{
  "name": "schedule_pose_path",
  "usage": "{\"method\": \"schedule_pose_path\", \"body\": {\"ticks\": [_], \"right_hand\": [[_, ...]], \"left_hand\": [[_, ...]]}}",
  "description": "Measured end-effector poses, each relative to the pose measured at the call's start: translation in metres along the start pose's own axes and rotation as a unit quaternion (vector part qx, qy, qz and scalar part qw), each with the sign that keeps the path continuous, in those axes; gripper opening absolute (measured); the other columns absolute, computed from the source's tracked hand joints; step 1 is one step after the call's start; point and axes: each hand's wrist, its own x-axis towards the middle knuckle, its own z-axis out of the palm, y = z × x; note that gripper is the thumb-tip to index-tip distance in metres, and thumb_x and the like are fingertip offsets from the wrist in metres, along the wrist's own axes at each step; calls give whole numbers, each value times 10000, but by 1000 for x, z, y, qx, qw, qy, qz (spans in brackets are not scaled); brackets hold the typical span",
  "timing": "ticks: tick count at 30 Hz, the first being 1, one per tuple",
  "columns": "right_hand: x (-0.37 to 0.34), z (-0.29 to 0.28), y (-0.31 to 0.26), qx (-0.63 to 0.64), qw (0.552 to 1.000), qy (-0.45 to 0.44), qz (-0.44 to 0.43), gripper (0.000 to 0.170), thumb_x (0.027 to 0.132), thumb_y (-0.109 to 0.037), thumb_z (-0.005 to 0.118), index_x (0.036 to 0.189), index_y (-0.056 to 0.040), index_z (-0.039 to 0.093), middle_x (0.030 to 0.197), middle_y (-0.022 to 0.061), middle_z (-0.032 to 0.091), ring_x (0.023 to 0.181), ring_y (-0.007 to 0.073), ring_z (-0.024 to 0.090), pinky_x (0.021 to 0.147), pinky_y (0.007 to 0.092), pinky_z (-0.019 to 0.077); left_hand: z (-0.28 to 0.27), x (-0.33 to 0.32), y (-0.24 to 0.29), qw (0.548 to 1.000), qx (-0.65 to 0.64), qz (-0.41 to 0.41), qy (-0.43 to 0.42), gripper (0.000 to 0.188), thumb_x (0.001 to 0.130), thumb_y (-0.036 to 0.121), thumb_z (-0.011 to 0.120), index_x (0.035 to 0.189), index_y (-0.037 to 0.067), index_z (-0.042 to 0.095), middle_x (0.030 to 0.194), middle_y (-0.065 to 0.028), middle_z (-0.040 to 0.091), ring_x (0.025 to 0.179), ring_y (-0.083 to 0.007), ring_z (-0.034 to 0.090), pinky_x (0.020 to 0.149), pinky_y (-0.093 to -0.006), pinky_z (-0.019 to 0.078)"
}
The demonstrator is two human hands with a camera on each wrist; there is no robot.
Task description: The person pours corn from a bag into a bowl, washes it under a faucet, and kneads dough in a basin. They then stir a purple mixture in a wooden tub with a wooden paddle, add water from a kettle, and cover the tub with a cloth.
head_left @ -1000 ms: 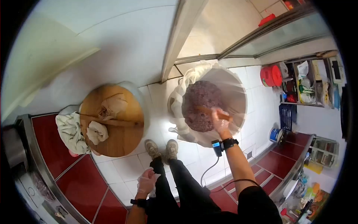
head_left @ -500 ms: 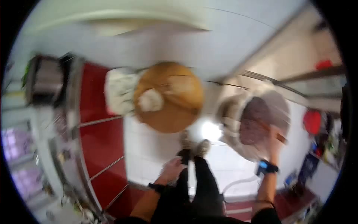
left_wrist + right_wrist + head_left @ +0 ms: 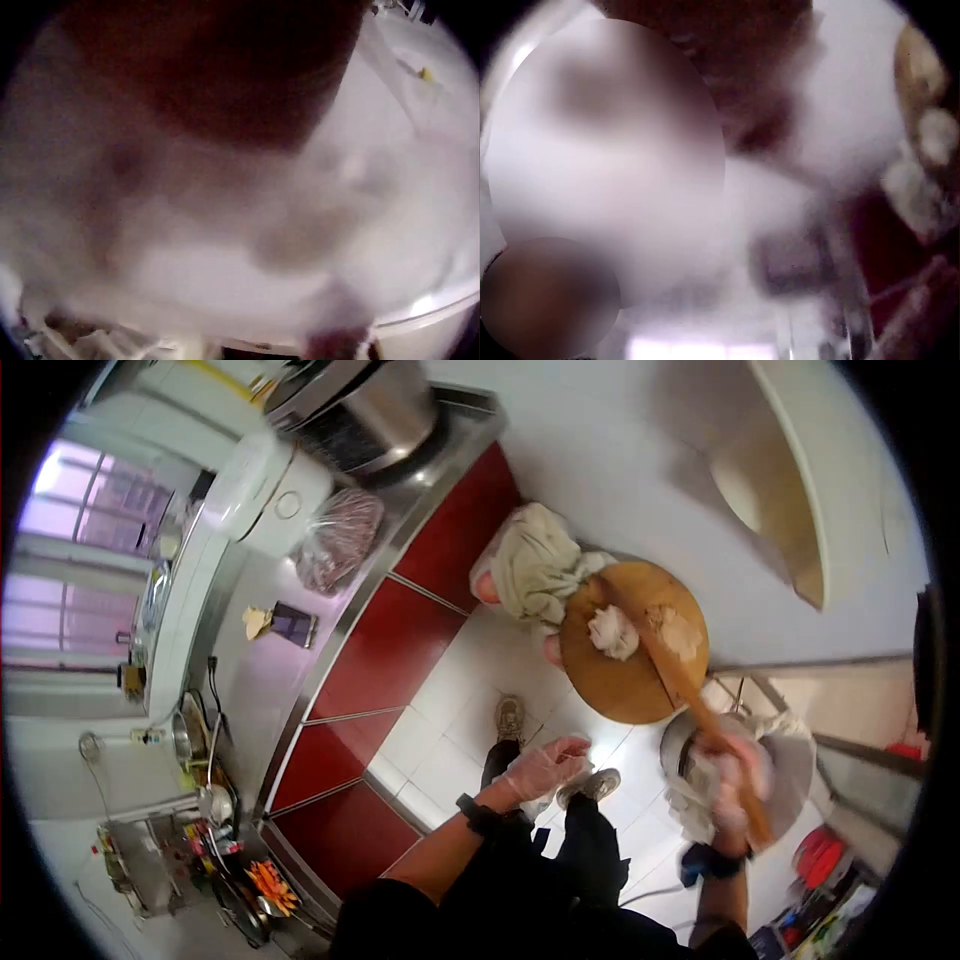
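In the head view my right hand (image 3: 733, 775), in a clear plastic glove, grips a long wooden stick (image 3: 690, 690) whose far end overlaps a round wooden lid (image 3: 625, 700). That hand is over a tall, pale, cloth-lined bucket (image 3: 793, 775) and hides most of its inside. On the lid lie a white cloth bundle (image 3: 612, 633) and a light brown, crumpled piece (image 3: 677, 632). My gloved left hand (image 3: 545, 770) holds nothing, its fingers loosely extended in front of my legs. Both wrist views are badly blurred.
A pale green cloth (image 3: 540, 565) hangs beside the lid. Along the left runs a steel counter (image 3: 262, 660) over red cabinets (image 3: 390, 650). It bears a bag of dark grains (image 3: 340, 540), a white rice cooker (image 3: 285, 500) and a steel pot (image 3: 370, 415). A red container (image 3: 820, 857) stands beyond the bucket.
The head view has swung left, bringing the counter in. My right hand has lifted the stick from the dark purple mass in the bucket; the stick now extends toward the lid.
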Motion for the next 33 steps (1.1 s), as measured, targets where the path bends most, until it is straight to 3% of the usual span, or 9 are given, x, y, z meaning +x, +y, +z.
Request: {"method": "schedule_pose_path", "body": {"ticks": [10, 14, 15, 17, 20, 22, 25, 29, 33], "right_hand": [[251, 411, 34, 594, 786, 12, 171, 235, 893, -246, 516, 1035, -68, 461, 919, 102, 553, 819, 208, 576, 751, 340, 501], [277, 489, 43, 532, 782, -11, 325, 338, 908, -381, 441, 890, -56, 535, 786, 65, 580, 663, 144, 531, 609, 271, 457], [276, 479, 12, 379, 885, -68, 263, 389, 878, -451, 469, 775, -81, 535, 669, 33, 532, 567, 121, 485, 504, 256, 407], [288, 527, 34, 360, 857, -22, 367, 440, 843, -514, 492, 665, -112, 505, 523, -3, 417, 448, 121, 419, 414, 279, 353], [301, 504, -3, 328, 850, -121, 393, 455, 807, -534, 537, 659, -106, 500, 472, -4, 365, 417, 140, 440, 388, 326, 341], [280, 498, 54, 69, 980, -183, 45, 421, 796, -484, 573, 677, -85, 514, 476, 9, 395, 421, 147, 450, 392, 331, 349], [259, 396, 38, 21, 907, -229, 353, 137, 793, -170, 574, 792, -42, 622, 598, 51, 579, 533, 158, 530, 497, 316, 419], [169, 280, 185, -201, 917, 186, 289, 234, 783, -265, 597, 794, -32, 618, 684, 127, 624, 614, 216, 594, 618, 341, 472], [150, 162, 285, -470, 801, 171, 329, 298, 797, -336, 571, 916, -67, 618, 826, 160, 630, 786, 293, 613, 695, 385, 488]], "left_hand": [[-225, -41, 64, 964, 122, 50, 230, 382, 859, 240, 563, 1159, 17, 486, 1052, -103, 600, 926, -172, 581, 830, -297, 463], [-251, -38, 41, 974, 68, -24, 213, 362, 852, 234, 582, 1127, 10, 509, 1041, -112, 608, 900, -158, 587, 800, -269, 473], [-253, -36, 34, 967, 131, -57, 211, 351, 842, 206, 599, 1124, 14, 516, 1019, -106, 604, 888, -164, 585, 779, -257, 475], [-254, -29, -20, 962, -153, -14, 225, 299, 838, 139, 592, 1109, 22, 540, 978, -80, 591, 840, -169, 576, 756, -267, 481], [-265, -23, -38, 964, -153, 15, 215, 265, 833, 74, 583, 1089, 13, 558, 923, -63, 604, 792, -138, 568, 725, -253, 482], [-271, -15, -41, 970, -141, -8, 200, 264, 825, 67, 594, 1079, 7, 556, 921, -65, 602, 784, -118, 557, 703, -241, 479], [-274, 13, -13, 983, 3, -67, 173, 273, 834, 115, 601, 1077, 4, 547, 920, -67, 600, 772, -110, 549, 672, -238, 475], [-263, 61, -24, 992, 7, -50, 119, 274, 844, 128, 587, 1088, 12, 542, 873, -41, 593, 773, -102, 545, 695, -232, 468], [-232, 111, -49, 994, 87, -66, -2, 281, 871, 122, 542, 1130, 24, 495, 987, -38, 537, 857, -105, 519, 719, -221, 451]]}}
